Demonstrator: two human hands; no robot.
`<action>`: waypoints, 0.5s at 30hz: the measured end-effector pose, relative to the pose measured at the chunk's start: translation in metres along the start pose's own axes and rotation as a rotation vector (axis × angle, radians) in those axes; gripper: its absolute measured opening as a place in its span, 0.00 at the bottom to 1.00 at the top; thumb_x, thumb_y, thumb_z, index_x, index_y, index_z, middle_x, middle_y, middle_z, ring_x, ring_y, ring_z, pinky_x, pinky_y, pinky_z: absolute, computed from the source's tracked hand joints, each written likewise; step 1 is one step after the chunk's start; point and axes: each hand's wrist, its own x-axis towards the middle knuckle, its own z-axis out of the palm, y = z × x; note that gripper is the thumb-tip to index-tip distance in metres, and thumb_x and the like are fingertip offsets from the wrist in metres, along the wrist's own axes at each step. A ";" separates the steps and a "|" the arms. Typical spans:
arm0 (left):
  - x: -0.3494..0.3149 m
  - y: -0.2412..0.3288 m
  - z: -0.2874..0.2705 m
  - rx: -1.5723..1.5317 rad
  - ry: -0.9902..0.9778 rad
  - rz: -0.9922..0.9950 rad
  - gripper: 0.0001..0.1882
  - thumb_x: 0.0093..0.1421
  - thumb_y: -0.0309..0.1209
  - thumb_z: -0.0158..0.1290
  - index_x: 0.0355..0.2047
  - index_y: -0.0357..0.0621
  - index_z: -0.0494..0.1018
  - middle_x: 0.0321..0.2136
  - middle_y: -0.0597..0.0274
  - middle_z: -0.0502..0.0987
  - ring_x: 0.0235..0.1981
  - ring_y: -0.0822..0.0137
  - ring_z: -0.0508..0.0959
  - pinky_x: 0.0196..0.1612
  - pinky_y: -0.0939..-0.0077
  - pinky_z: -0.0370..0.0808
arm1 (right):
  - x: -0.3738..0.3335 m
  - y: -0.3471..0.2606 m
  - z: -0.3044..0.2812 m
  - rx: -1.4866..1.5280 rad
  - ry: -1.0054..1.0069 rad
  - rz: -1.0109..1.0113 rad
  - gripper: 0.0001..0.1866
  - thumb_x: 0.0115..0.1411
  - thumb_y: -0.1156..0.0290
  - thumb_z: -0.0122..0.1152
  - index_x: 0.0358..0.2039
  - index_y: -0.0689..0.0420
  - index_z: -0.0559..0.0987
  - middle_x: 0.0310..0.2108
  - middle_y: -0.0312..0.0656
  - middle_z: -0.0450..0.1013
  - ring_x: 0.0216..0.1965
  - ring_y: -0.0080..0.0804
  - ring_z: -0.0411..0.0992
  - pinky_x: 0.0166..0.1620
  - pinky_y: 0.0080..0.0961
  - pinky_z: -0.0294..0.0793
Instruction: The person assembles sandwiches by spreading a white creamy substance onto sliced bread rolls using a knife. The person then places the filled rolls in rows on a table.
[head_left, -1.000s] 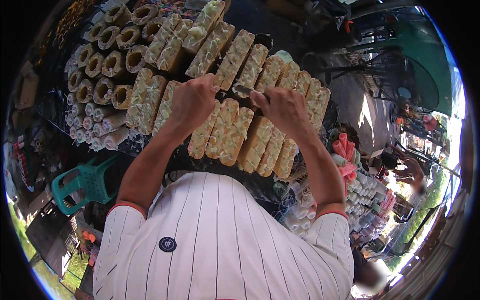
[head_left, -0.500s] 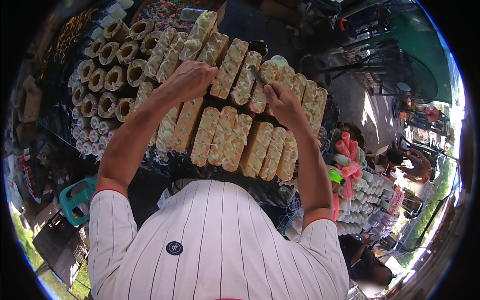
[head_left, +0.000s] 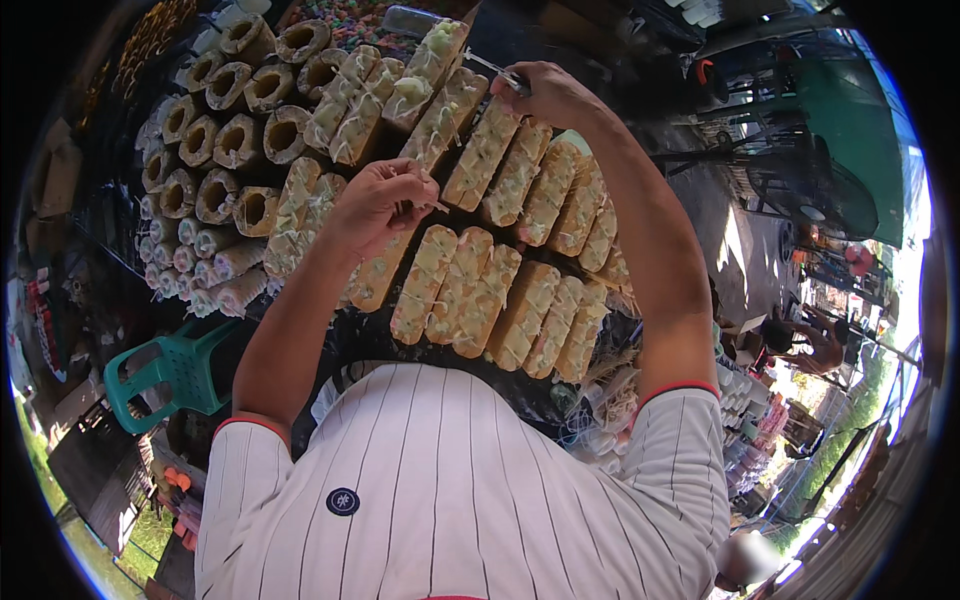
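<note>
Rows of tan, lobed blocks (head_left: 487, 165), topped with cream-coloured crust and pale strands, stand close together before me. My left hand (head_left: 385, 205) hovers over the near rows, fingers pinched; a short pale strand (head_left: 441, 207) sticks out from the fingertips. Beyond the far row, my right hand (head_left: 545, 95) is closed around a slim tool that looks like a knife (head_left: 492, 66), its thin metal part pointing up and left. The hand hides most of the handle. Directly below the right hand is the top end of a block.
Hollow brown tubes (head_left: 236, 141) are stacked at the left, with white-wrapped rolls (head_left: 240, 260) below them. A green plastic chair (head_left: 160, 385) stands at lower left. Multicoloured small pieces (head_left: 355, 20) lie at the back, near a clear container (head_left: 415, 20). A large fan (head_left: 825, 195) stands right.
My right hand has moved up and left, from over the right-hand blocks to beyond the far row, carrying the knife-like tool. My left hand has come nearer and lower, its fingers pinched.
</note>
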 end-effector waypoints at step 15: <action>0.025 0.015 0.045 0.811 0.237 0.127 0.14 0.71 0.33 0.54 0.49 0.34 0.76 0.31 0.62 0.78 0.26 0.66 0.75 0.31 0.69 0.72 | 0.034 0.014 -0.015 -0.296 -0.188 -0.177 0.15 0.63 0.60 0.73 0.38 0.55 0.77 0.26 0.37 0.74 0.27 0.34 0.72 0.35 0.38 0.72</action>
